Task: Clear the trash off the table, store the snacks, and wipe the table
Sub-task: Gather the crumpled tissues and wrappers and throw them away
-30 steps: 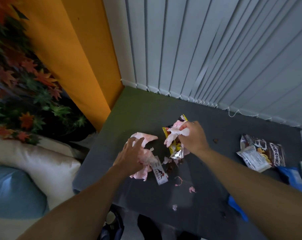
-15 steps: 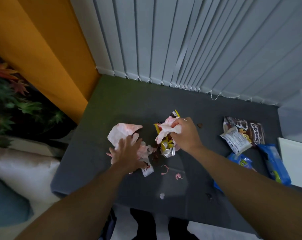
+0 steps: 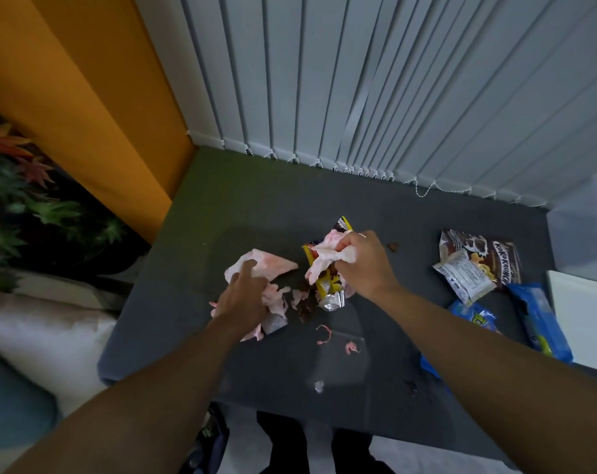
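Note:
On the dark grey table (image 3: 242,200), my right hand (image 3: 362,265) grips a crumpled pink tissue (image 3: 324,256) together with a torn yellow snack wrapper (image 3: 327,285). My left hand (image 3: 244,295) lies on a pile of pink tissue pieces (image 3: 273,265), fingers spread over them; a small white wrapper (image 3: 274,325) shows under its heel. Small pink scraps (image 3: 324,333) and dark crumbs (image 3: 303,307) lie just in front of the hands.
A Koko Krunch snack bag (image 3: 478,265) and blue snack packets (image 3: 536,319) lie at the right, beside a white box (image 3: 584,319). Vertical blinds (image 3: 392,97) back the table. An orange wall, leafy plant (image 3: 33,206) and cushions (image 3: 43,323) are on the left.
My left hand slid a little forward over the pink tissue pile. My right hand keeps its hold on the tissue and wrapper. The view shifted slightly.

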Available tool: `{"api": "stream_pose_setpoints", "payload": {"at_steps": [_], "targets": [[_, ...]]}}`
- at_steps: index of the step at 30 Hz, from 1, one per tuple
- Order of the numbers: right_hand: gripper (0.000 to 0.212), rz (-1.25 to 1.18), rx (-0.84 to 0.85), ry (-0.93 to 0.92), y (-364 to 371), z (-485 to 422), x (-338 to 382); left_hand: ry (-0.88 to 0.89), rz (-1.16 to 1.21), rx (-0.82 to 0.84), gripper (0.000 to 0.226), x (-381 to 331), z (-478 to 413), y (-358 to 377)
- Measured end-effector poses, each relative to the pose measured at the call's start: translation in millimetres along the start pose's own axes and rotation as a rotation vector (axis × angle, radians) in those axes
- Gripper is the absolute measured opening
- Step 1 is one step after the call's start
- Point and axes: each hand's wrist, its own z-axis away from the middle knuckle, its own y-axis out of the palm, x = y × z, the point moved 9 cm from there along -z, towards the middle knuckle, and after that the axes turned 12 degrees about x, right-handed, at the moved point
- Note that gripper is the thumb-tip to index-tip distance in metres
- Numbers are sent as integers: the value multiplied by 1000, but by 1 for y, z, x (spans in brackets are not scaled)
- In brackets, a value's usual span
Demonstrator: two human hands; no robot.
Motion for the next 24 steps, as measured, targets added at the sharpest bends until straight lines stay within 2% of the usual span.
{"api": "stream_pose_setpoints", "payload": {"at_steps": [4, 7, 12, 17, 24], "targets": [[22, -4, -4, -3, 0, 1, -1, -3, 19, 10, 28, 2, 1, -7], [23, -5, -13, -8, -3, 2, 0, -30, 68, -58, 30, 2, 8, -24], [19, -25, -26, -11, -15, 5, 13, -37, 192, -149, 49, 10, 21, -54], [18, -12, -46, -50, -23, 3, 43, -59, 212, -222, 27, 21, 37, -83], [21, -11, -7, -197, -22, 4, 87, -86, 235, -311, 24, 26, 75, -102]]}}
